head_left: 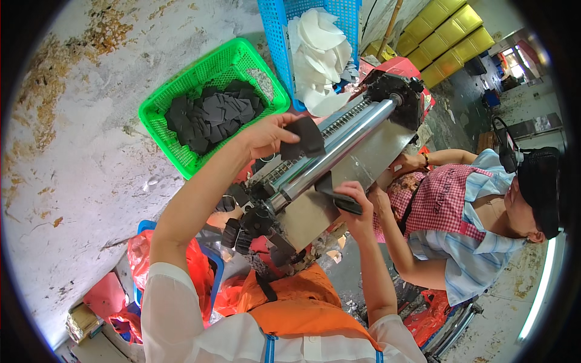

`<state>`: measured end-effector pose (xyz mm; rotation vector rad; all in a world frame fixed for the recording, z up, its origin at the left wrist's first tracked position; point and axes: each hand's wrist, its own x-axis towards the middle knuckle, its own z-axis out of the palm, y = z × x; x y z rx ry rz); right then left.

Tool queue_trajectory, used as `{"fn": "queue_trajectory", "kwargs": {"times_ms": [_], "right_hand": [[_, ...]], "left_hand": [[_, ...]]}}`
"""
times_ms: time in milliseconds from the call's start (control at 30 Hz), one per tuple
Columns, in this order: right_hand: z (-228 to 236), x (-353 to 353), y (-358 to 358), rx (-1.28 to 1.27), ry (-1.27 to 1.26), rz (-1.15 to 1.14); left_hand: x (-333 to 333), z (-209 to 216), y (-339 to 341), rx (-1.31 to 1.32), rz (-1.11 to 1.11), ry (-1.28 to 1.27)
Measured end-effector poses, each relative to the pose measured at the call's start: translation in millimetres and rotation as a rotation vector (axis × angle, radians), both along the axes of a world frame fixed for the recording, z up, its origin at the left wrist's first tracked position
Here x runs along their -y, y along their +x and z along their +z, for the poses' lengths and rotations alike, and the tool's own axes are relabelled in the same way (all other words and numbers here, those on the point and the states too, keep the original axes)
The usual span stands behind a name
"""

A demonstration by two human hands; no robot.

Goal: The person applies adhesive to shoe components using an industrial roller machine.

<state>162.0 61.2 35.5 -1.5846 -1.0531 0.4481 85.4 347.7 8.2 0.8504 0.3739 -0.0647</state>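
My left hand (272, 136) pinches a flat black piece (305, 138), which looks like leather or rubber, over the far side of a machine with a shiny metal roller (345, 148). On the near side, my right hand (358, 209) is closed on dark flat pieces (339, 196), one with its far end reaching the roller's edge. Beneath it lies the machine's smooth metal plate (378, 148). Beyond my left forearm stands a bright green basket (158, 140), holding a heap of black pieces (218, 112) like the one in my left hand.
A blue crate (273, 42) with curved white sheets (321, 51) stands behind the machine. Close on the right, a co-worker in a checked apron (436, 193) has both hands near the plate. Red plastic bags (163, 260) lie at lower left; yellow boxes (448, 39) are stacked far off.
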Motion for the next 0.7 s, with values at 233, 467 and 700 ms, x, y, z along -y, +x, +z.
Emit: {"fn": "queue_trajectory", "kwargs": {"times_ms": [233, 467, 700], "right_hand": [[-0.2, 8.8, -3.2, 0.534, -0.37, 0.015], [13.6, 16.6, -7.5, 0.083, -0.532, 0.001], [-3.5, 1.1, -3.5, 0.716, -0.176, -0.1]], "left_hand": [[3.5, -10.0, 2.9, -0.154, -0.122, 0.523], [-23.2, 16.7, -22.9, 0.047, 0.101, 0.029], [-4.8, 5.6, -17.1, 0.049, -0.059, -0.066]]}}
